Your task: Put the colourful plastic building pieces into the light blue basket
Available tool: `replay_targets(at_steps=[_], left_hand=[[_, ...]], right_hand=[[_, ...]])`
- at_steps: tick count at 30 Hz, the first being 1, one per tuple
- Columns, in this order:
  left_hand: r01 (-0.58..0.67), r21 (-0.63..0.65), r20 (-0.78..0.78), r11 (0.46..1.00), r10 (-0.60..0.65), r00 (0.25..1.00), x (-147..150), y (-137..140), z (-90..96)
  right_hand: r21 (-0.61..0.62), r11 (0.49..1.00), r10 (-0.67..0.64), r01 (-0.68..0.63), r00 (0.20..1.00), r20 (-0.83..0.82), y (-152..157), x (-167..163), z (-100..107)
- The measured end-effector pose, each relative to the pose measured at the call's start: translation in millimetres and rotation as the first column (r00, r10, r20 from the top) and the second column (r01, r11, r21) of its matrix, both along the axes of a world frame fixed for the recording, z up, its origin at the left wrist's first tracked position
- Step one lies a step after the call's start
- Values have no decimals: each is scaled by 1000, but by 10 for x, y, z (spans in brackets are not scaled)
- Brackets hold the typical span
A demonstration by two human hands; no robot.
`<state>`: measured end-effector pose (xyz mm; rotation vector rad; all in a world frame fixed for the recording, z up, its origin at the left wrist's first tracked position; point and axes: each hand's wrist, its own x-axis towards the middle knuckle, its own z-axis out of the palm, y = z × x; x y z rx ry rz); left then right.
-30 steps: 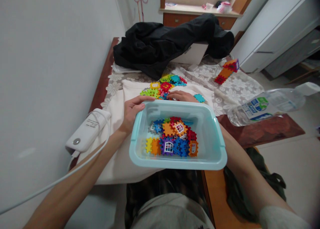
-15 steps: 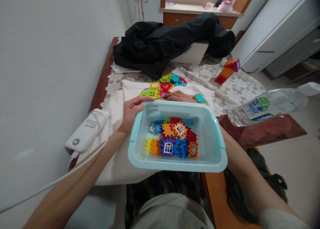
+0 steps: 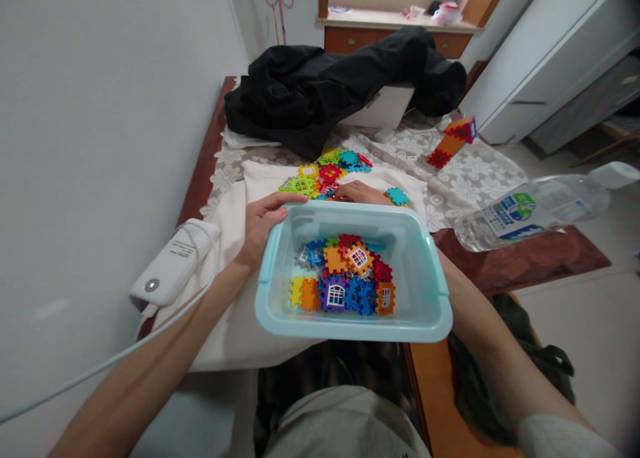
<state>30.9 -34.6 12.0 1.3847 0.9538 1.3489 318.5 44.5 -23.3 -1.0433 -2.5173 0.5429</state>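
A light blue plastic basin (image 3: 350,333) is tilted toward me, with several colourful interlocking plastic building pieces (image 3: 345,281) inside, some with white window frames. My left hand (image 3: 263,225) grips its far left corner, thumb over the rim and fingers along the outside. Behind the far rim is my right hand (image 3: 364,193), partly hidden by the basin. Its fingers curl down together at a pile of loose building pieces (image 3: 320,178) on the white cloth; what lies under the fingertips is hidden. A teal piece (image 3: 397,196) lies just right of that hand.
A white power bank (image 3: 175,261) with a cable lies at left. At right, a clear plastic bottle (image 3: 535,211) stands near the table edge, and an orange-red built shape (image 3: 451,143) is behind it. Black clothing (image 3: 325,88) covers the back of the table.
My right fingers have shifted slightly at the pile, and the pieces by the fingertips look different. The basin and my left hand stay nearly still; the view drifts slightly.
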Motion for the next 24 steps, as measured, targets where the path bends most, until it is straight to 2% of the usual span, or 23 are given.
replay_targets(at_steps=[3,6,9,11,12,15,17,19,21,22,24], left_hand=[[14,-11,22,1000,-14,1000,0,1,-3],[15,-14,34,1000,-15,999,-5,4,-13],[2,-10,15,1000,-2,1000,-18,11,-23],[-6,-8,-11,1000,6,1000,-26,12,-21],[-7,-10,-18,1000,7,1000,-28,10,-17],[4,-23,-7,1000,-4,1000,-23,0,8],[3,-20,-4,1000,-3,1000,-19,-5,17],[3,-14,-4,1000,-3,1000,-25,-1,5],[10,-17,2,1000,-10,1000,-40,7,-21],[15,-20,2,1000,-15,1000,-48,11,-35],[19,-19,-3,1000,-19,1000,-62,16,-53]], right_hand=[[-6,1000,-25,25,999,-43,4,25,-19],[6,996,-81,83,981,-179,31,55,-43],[-68,974,-225,216,906,-358,25,45,-9],[-190,942,-336,278,804,-490,2,13,46],[-266,926,-376,269,733,-566,-12,-8,80],[-451,886,-440,107,498,-747,-61,-58,196],[-492,870,-459,28,412,-787,-109,-59,281],[-486,874,-449,10,398,-800,-179,-20,372],[-459,888,-411,-15,420,-809,-265,56,463],[-441,896,-372,-50,455,-809,-307,101,505],[-408,893,-232,-191,582,-779,-373,183,568]])
